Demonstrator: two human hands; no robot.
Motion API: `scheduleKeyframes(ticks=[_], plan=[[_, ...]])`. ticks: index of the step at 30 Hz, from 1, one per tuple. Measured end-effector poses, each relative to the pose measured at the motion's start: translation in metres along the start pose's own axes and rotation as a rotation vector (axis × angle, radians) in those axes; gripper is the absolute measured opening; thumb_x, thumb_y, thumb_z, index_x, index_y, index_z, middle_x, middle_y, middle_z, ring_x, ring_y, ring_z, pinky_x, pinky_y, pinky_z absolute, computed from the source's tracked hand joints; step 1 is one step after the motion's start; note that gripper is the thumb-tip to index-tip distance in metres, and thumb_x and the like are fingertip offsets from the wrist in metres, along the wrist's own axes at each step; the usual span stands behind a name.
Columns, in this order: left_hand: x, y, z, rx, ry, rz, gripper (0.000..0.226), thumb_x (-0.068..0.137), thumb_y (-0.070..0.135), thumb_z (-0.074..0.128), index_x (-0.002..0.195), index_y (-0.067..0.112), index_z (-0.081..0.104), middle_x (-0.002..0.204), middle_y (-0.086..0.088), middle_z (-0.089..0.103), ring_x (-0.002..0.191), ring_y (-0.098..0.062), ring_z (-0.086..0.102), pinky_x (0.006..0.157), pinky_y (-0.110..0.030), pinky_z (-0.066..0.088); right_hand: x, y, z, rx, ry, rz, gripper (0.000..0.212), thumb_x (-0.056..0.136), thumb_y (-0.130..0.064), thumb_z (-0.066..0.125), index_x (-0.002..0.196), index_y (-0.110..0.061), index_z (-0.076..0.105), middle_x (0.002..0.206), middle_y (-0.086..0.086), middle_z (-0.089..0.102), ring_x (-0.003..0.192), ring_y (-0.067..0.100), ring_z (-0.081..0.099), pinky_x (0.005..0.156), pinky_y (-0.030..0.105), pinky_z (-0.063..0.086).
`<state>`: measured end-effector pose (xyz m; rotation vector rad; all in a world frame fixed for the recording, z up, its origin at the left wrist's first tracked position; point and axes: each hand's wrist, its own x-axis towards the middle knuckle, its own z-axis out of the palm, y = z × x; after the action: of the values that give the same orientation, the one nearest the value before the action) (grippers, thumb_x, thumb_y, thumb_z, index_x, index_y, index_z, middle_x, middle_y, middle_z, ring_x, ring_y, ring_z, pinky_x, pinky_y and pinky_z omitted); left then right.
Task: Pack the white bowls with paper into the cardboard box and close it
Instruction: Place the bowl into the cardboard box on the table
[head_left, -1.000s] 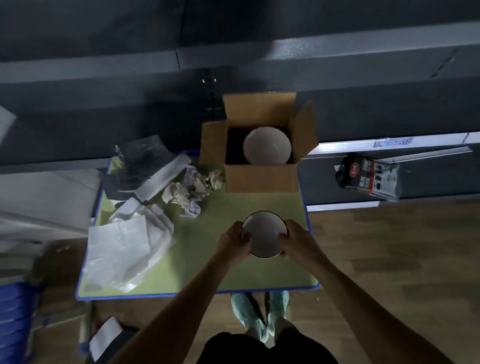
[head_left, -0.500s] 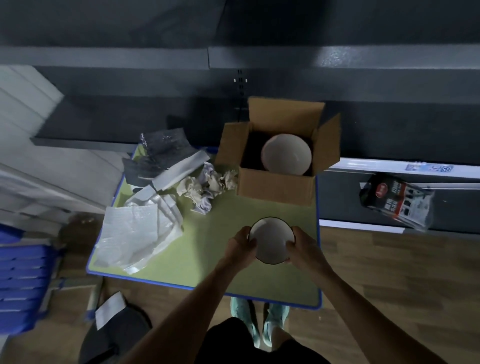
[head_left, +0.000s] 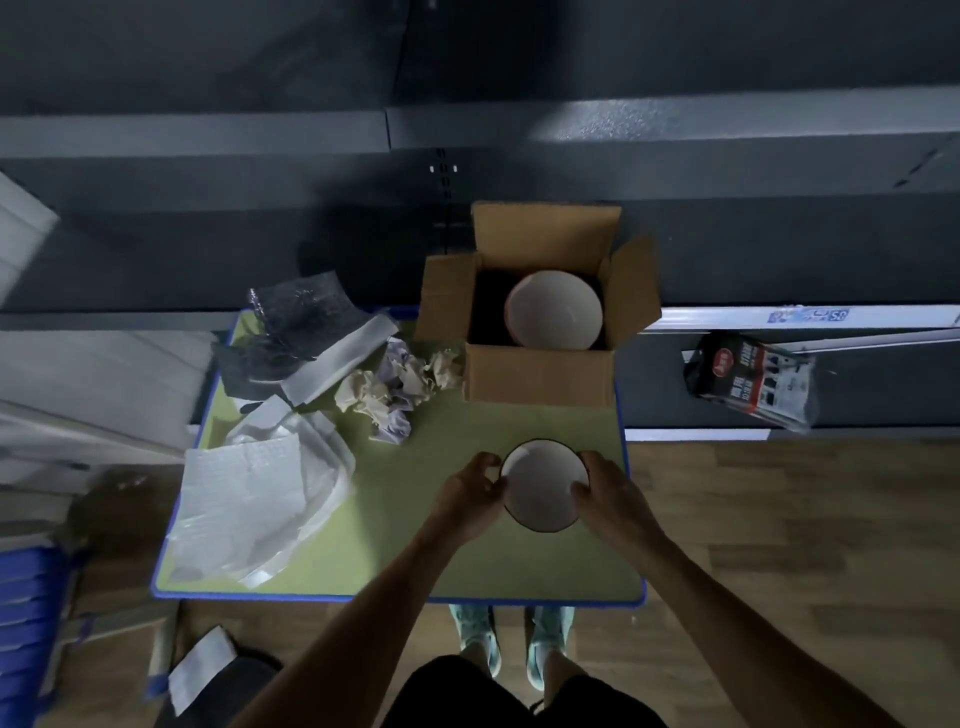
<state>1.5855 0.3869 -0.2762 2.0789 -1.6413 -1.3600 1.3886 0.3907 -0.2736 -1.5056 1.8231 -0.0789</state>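
A small white bowl (head_left: 543, 486) with a dark rim is held over the green table (head_left: 415, 551), near its right front. My left hand (head_left: 470, 493) grips its left edge and my right hand (head_left: 605, 493) grips its right edge. Behind it stands an open cardboard box (head_left: 537, 371) with its flaps up, and a larger white bowl (head_left: 556, 312) lies tilted inside. Left of the box lies a heap of crumpled paper (head_left: 397, 387).
White foam sheets (head_left: 260, 499) and dark wrapping (head_left: 296, 327) cover the table's left side. A dark printed package (head_left: 748, 379) lies on a ledge to the right. Blue crates (head_left: 26, 623) stand at the far left, on the wooden floor (head_left: 779, 519).
The view has shifted with my head. Both hands keep their hold on the small bowl at about the same place over the table.
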Motion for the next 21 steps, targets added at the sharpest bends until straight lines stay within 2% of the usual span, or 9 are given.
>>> scheduleKeyframes(ticks=[2, 5, 10, 14, 18, 21], plan=[[-0.004, 0.003, -0.010, 0.074, 0.032, 0.070, 0.034, 0.095, 0.029, 0.053, 0.127, 0.018, 0.052, 0.102, -0.010, 0.070, 0.096, -0.028, 0.065, 0.073, -0.029, 0.047, -0.005, -0.004, -0.004, -0.052, 0.038, -0.032, 0.030, 0.091, -0.024, 0.046, 0.121, -0.022, 0.047, 0.115, 0.010, 0.056, 0.101, 0.032, 0.056, 0.078, 0.039, 0.047], [-0.008, 0.011, -0.023, 0.252, 0.144, 0.233, 0.032, 0.094, 0.032, 0.051, 0.123, 0.018, 0.051, 0.109, -0.010, 0.066, 0.101, -0.032, 0.062, 0.078, -0.036, 0.051, -0.013, -0.011, -0.014, -0.157, 0.114, -0.098, 0.027, 0.093, -0.022, 0.047, 0.119, -0.017, 0.049, 0.112, 0.012, 0.055, 0.102, 0.035, 0.056, 0.074, 0.037, 0.042], [-0.020, 0.044, -0.058, 0.348, 0.359, 0.475, 0.025, 0.094, 0.030, 0.049, 0.116, 0.022, 0.060, 0.102, -0.006, 0.067, 0.090, -0.028, 0.066, 0.071, -0.034, 0.051, -0.029, -0.035, -0.038, -0.264, 0.234, -0.207, 0.028, 0.094, -0.022, 0.047, 0.121, -0.019, 0.053, 0.117, 0.006, 0.054, 0.107, 0.031, 0.057, 0.076, 0.036, 0.043], [-0.016, 0.076, -0.090, 0.428, 0.453, 0.647, 0.013, 0.093, 0.029, 0.043, 0.096, 0.024, 0.054, 0.083, -0.001, 0.065, 0.070, -0.022, 0.066, 0.056, -0.033, 0.052, -0.035, -0.063, -0.061, -0.215, 0.386, -0.357, 0.026, 0.091, -0.019, 0.053, 0.115, -0.021, 0.061, 0.110, 0.002, 0.064, 0.094, 0.029, 0.064, 0.072, 0.038, 0.050], [0.007, 0.107, -0.107, 0.479, 0.478, 0.656, 0.017, 0.095, 0.028, 0.046, 0.104, 0.021, 0.059, 0.091, -0.002, 0.068, 0.075, -0.023, 0.067, 0.055, -0.027, 0.042, -0.016, -0.084, -0.085, -0.258, 0.496, -0.439, 0.006, 0.088, -0.014, 0.055, 0.092, -0.013, 0.059, 0.087, 0.007, 0.063, 0.076, 0.033, 0.064, 0.060, 0.034, 0.046], [0.028, 0.120, -0.111, 0.506, 0.449, 0.631, 0.025, 0.095, 0.029, 0.044, 0.113, 0.020, 0.060, 0.101, -0.005, 0.067, 0.085, -0.025, 0.067, 0.065, -0.034, 0.052, 0.005, -0.094, -0.102, -0.280, 0.512, -0.421, 0.018, 0.086, -0.013, 0.056, 0.102, -0.016, 0.064, 0.098, 0.010, 0.066, 0.087, 0.035, 0.064, 0.068, 0.037, 0.050]])
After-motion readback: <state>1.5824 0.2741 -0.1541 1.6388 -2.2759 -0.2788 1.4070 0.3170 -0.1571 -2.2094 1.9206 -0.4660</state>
